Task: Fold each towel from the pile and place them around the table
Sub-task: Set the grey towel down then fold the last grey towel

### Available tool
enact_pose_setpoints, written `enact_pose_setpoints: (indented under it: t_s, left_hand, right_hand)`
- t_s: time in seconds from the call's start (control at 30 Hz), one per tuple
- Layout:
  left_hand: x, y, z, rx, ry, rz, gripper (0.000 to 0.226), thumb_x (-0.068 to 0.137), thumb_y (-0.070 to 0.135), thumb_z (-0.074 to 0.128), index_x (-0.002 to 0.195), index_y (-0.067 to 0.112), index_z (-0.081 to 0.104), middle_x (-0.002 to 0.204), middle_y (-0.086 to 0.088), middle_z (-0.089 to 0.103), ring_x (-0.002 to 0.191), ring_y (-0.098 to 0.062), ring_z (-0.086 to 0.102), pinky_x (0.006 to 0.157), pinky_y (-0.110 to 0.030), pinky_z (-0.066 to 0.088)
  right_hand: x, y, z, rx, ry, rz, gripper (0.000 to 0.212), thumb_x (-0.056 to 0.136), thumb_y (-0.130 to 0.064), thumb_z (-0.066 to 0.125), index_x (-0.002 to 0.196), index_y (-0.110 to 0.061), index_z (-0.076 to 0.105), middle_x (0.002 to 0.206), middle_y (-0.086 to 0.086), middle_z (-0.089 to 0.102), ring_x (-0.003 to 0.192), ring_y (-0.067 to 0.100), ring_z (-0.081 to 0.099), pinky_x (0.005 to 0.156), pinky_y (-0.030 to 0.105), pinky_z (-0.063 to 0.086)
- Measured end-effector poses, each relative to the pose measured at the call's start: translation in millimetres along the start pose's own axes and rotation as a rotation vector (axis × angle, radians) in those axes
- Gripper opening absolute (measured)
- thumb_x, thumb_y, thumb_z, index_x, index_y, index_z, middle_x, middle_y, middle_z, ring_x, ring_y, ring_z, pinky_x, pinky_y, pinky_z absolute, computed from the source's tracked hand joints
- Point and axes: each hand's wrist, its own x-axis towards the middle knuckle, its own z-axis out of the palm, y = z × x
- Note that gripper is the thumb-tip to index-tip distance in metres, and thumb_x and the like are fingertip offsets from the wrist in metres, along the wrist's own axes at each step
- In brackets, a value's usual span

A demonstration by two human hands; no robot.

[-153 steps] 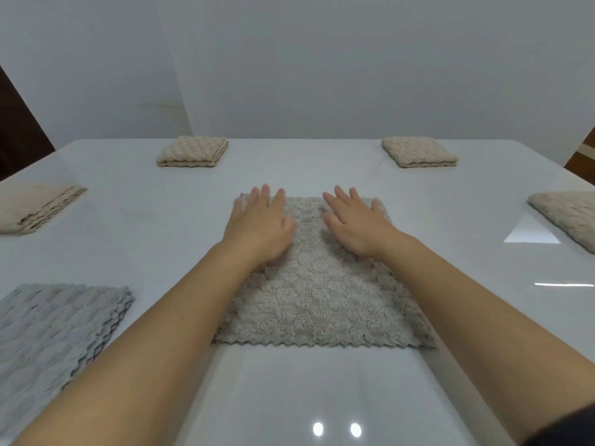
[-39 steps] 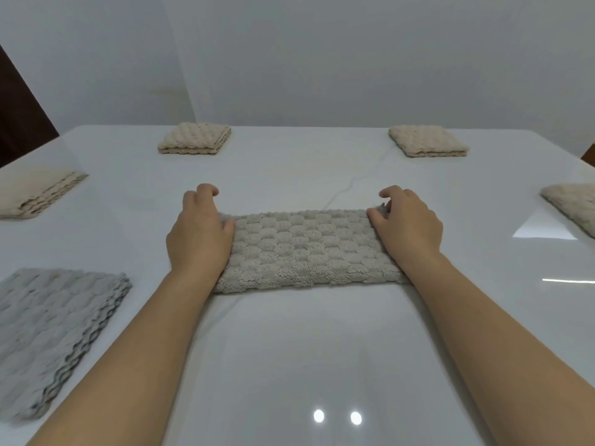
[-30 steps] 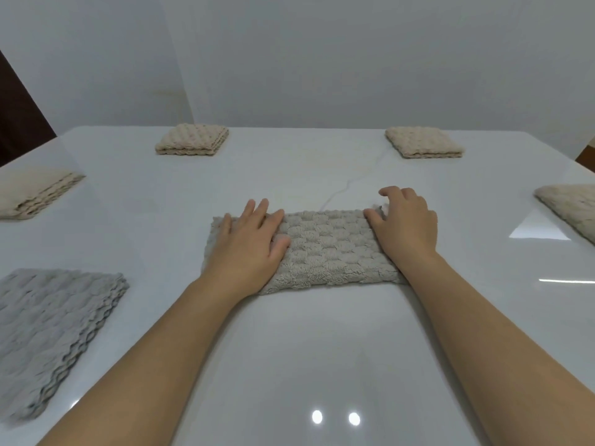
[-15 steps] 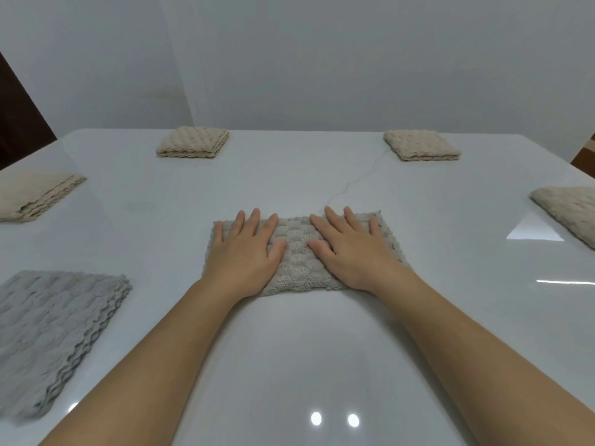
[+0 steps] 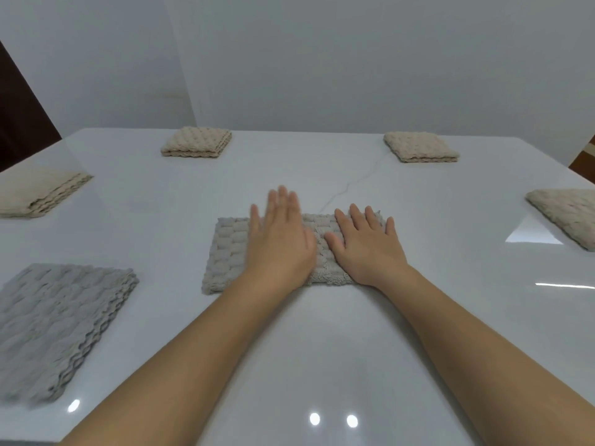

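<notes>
Four folded towels [image 5: 197, 141] lie from nine to three o'clock. Our left hand [image 5: 280, 243] and right hand [image 5: 367, 249] press the fifth towel [image 5: 228, 252], fingers [image 5: 357, 220] straight. The pile [image 5: 61, 320] at eight o'clock is left.

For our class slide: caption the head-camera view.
Left hand and right hand lie open on a folded beige towel on a white table.

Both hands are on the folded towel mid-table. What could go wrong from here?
1. The table is glossy, so the towel may slide under the left hand, which looks blurred as if sweeping, and the fold could skew.
2. The right hand presses only the towel's right end. The uncovered left end could spring open when the towel is lifted.
</notes>
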Motion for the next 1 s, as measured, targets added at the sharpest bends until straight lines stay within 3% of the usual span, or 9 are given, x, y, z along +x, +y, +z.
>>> enact_pose_setpoints:
  t_s: [0.17, 0.57, 0.83, 1.0]
  left_hand:
    - [1, 11, 20, -0.009, -0.181, 0.008, 0.061, 0.102, 0.039, 0.015, 0.155, 0.012, 0.001, 0.163, -0.004, -0.006, 0.149, -0.017, -0.009, 0.12, -0.046, -0.006]
    - [-12, -77, 4, 0.019, -0.178, -0.177, 0.064, 0.101, 0.043, 0.013, 0.156, 0.013, 0.0, 0.163, -0.002, -0.006, 0.15, -0.017, -0.006, 0.121, -0.043, -0.002]
    - [-15, -80, 4, 0.026, -0.153, -0.198, 0.063, 0.101, 0.041, 0.012, 0.155, 0.012, 0.0, 0.163, -0.002, -0.005, 0.15, -0.018, -0.007, 0.12, -0.047, -0.004]
    - [-16, -81, 4, 0.015, -0.158, -0.195, 0.063, 0.1, 0.041, 0.012, 0.155, 0.012, 0.0, 0.163, -0.002, -0.005, 0.15, -0.018, -0.008, 0.12, -0.048, -0.005]
  right_hand:
    - [0, 1, 0, 0.012, -0.001, 0.004, 0.064, 0.099, -0.057, 0.014, 0.156, -0.028, 0.005, 0.164, 0.001, -0.001, 0.151, 0.024, -0.006, 0.12, 0.052, -0.004]
    - [1, 2, -2, 0.025, 0.002, 0.004, 0.064, 0.099, -0.057, 0.015, 0.156, -0.03, 0.008, 0.164, -0.001, 0.002, 0.151, 0.022, -0.005, 0.119, 0.052, -0.005]
    - [0, -13, -19, 0.0, -0.041, 0.056, 0.063, 0.1, -0.054, 0.013, 0.156, -0.028, 0.005, 0.164, 0.003, -0.004, 0.15, 0.026, -0.009, 0.117, 0.058, -0.009]
    - [-7, -80, -24, 0.043, 0.054, -0.165, 0.06, 0.103, -0.04, 0.013, 0.157, -0.02, -0.001, 0.164, 0.001, -0.01, 0.15, 0.023, -0.013, 0.118, 0.056, -0.01]
